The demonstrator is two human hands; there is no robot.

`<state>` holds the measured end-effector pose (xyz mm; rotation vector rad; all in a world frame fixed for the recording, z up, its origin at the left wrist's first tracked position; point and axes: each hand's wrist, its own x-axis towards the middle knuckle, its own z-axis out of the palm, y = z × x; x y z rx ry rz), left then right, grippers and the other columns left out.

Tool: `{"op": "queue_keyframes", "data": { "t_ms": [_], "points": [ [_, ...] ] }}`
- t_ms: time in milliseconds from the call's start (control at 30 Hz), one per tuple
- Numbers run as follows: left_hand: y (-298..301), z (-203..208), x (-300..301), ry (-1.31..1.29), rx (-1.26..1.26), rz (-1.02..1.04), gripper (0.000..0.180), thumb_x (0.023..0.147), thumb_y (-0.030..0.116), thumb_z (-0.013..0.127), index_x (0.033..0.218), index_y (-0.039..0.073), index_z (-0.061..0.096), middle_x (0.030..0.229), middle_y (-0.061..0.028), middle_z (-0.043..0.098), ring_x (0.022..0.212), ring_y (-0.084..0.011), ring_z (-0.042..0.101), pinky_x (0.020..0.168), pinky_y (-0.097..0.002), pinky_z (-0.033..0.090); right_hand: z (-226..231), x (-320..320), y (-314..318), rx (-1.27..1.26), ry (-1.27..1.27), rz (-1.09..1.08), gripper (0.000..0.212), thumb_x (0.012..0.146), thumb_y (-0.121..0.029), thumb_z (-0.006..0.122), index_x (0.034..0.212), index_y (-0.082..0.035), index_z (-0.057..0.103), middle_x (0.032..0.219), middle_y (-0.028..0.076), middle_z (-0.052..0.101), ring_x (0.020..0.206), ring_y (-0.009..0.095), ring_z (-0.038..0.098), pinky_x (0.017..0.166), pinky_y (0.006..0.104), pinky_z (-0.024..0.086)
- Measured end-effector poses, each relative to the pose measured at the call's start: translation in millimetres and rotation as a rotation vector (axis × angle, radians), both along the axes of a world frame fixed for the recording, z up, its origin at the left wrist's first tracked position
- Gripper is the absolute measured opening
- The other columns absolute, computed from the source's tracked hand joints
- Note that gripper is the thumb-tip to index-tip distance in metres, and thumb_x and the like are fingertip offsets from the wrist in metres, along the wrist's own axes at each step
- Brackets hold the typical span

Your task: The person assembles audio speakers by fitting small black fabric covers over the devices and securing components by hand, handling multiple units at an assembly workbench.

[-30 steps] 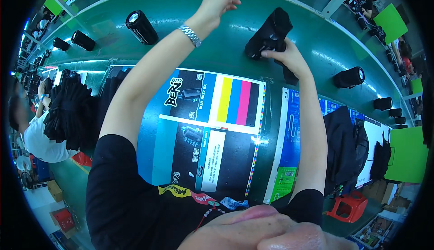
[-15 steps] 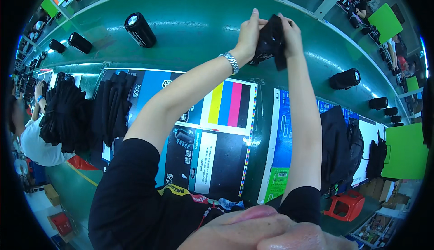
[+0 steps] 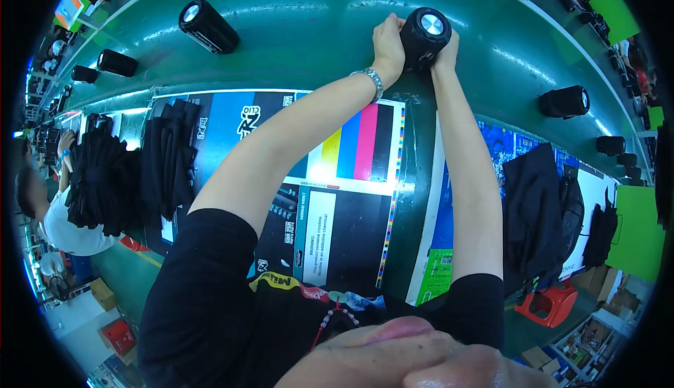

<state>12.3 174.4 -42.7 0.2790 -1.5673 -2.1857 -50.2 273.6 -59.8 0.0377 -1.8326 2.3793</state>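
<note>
A black cylindrical speaker point(image 3: 421, 41) with a round silver end stands tilted between my two hands over the green work surface. My left hand point(image 3: 388, 45), with a metal-band watch or bracelet at its wrist, grips the speaker's left side, fingers curled around it. On the opposite side my right hand point(image 3: 447, 52) is closed against it, its fingers partly hidden behind the speaker. Whether any black cloth still covers the speaker's lower part I cannot tell. Nearest to the left stands another black speaker point(image 3: 210, 29), and a further one point(image 3: 564, 102) lies to the right.
Printed sheets point(image 3: 281, 118) cover the near side of the green surface point(image 3: 302, 44). Black cloth bags lie in a pile point(image 3: 102, 177), a bundle point(image 3: 168, 156) and a stack point(image 3: 530, 212). A co-worker point(image 3: 67, 219) sits at far left. A red stool point(image 3: 547, 305) stands lower right.
Black cloth that showed between my hands no longer covers the speaker's end; its silver disc now faces up. The speaker on the right appears lower and farther right in the view.
</note>
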Motion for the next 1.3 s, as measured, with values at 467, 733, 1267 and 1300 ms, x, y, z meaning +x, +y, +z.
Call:
{"op": "queue_keyframes", "data": {
  "t_ms": [467,733,1267,1300],
  "points": [
    [-46.6,89.9,122.5,0.127,-0.374,-0.388,0.035,0.094,0.032,0.057,0.109,0.001,0.062,0.105,-0.0089,0.065,0.100,-0.0142,0.059,0.090,-0.0279,0.044,118.9,135.4,75.0,-0.499,-0.199,0.306,0.069,0.100,-0.049,0.017,0.110,0.007,0.057,0.111,0.019,0.060,0.094,0.027,0.057,0.078,0.0342,0.048],
    [-86.7,112.4,190.5,0.032,-0.038,-0.395,0.025,0.091,0.022,0.062,0.105,0.002,0.064,0.095,-0.0017,0.065,0.088,-0.0075,0.060,0.080,-0.0242,0.046,141.3,210.5,-33.1,-0.403,-0.315,0.523,0.084,0.090,-0.071,0.028,0.116,0.004,0.055,0.119,0.015,0.057,0.113,0.024,0.050,0.102,0.0327,0.032],
    [-184.3,117.3,271.6,0.093,0.121,-0.356,0.021,0.091,0.021,0.062,0.106,0.006,0.063,0.093,-0.0051,0.066,0.085,-0.0106,0.063,0.074,-0.0220,0.049,138.8,272.2,-110.2,0.098,0.238,0.496,0.013,0.084,-0.003,0.065,0.095,-0.001,0.059,0.086,0.001,0.060,0.084,0.009,0.058,0.073,0.0240,0.046],
    [-184.9,121.5,275.7,0.095,0.319,-0.401,0.023,0.093,0.023,0.060,0.108,0.006,0.062,0.097,-0.0057,0.066,0.090,-0.0123,0.063,0.080,-0.0257,0.050,140.6,274.9,-110.7,0.060,0.222,0.518,0.010,0.084,-0.004,0.064,0.094,-0.003,0.059,0.085,0.000,0.058,0.083,0.009,0.058,0.073,0.0240,0.045]
  ]
}}
